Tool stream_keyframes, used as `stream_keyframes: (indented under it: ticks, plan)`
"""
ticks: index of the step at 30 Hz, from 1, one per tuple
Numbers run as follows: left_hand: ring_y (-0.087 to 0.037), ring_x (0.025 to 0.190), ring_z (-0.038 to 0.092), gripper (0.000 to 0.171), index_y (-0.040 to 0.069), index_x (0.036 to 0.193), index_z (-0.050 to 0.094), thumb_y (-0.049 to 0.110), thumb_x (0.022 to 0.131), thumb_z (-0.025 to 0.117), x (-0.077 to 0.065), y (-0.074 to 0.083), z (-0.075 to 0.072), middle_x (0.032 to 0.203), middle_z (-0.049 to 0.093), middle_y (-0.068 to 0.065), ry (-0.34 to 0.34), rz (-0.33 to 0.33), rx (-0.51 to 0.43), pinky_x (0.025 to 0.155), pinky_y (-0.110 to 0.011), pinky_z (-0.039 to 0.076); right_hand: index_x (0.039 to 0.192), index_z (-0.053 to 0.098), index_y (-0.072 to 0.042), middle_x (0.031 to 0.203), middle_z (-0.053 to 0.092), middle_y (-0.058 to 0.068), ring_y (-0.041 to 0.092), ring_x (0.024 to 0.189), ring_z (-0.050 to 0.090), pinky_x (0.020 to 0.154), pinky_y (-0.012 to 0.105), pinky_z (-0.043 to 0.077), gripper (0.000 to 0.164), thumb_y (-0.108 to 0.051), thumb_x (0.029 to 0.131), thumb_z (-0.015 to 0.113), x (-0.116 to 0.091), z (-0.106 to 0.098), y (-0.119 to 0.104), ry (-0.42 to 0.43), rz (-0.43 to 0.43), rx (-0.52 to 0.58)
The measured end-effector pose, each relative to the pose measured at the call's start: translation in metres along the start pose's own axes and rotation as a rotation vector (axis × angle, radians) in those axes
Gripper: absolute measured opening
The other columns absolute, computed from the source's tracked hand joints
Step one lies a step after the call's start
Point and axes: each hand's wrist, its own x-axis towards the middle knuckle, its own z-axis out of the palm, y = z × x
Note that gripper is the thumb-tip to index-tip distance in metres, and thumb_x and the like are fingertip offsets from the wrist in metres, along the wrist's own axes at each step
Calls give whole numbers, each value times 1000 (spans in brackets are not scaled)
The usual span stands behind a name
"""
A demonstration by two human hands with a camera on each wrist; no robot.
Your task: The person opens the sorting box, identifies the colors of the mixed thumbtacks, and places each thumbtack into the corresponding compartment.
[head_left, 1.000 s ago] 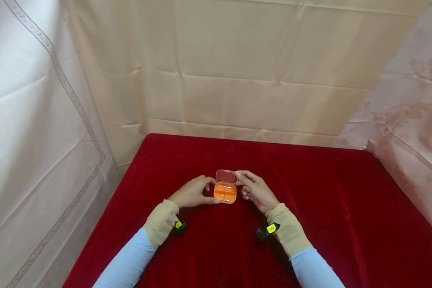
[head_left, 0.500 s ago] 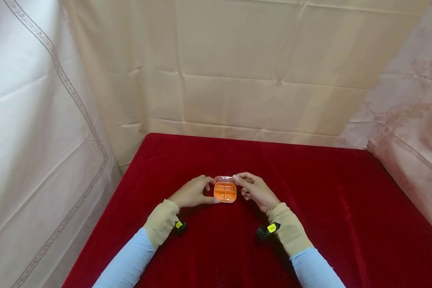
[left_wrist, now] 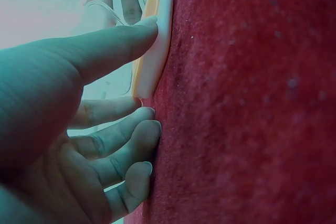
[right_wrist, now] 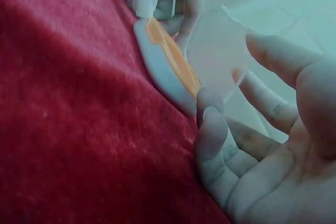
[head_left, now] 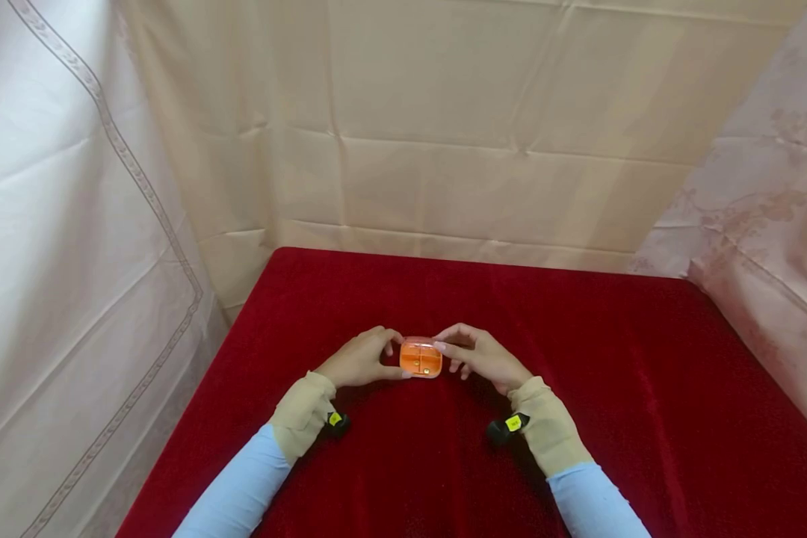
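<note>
A small pill box (head_left: 412,369) with orange compartments and a white base rests on the red cloth. Two tiny gold-coloured pieces show in its near compartments. My left hand (head_left: 358,362) grips the box from the left, thumb on the near side and index finger at the far side. With thumb and index finger, my right hand (head_left: 489,359) pinches the clear lid (right_wrist: 214,51) at its right edge. In the right wrist view the lid stands tilted above the orange tray; from the head it looks low over the compartments.
Red velvet cloth (head_left: 578,373) covers the table. A beige curtain (head_left: 444,134) hangs behind it, with pale patterned curtains at the left (head_left: 54,224) and right (head_left: 773,202). Each wrist wears a small black camera.
The lid has swung down from upright towards the compartments, with my right hand's fingers on it. My left hand stays in place on the box.
</note>
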Motion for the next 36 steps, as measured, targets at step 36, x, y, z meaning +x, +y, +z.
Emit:
stream_keyframes:
  ticks: [36]
  plan:
    - [-13,82,52,63,22,138,54,48,84,73,1,-1,2,95,53,2,-7,54,52,69,-27,44,106,63,-18,95,57,10,20,65,56,53,32,47,28,-18,82,78,-5,11,-5,-9,-49,-296]
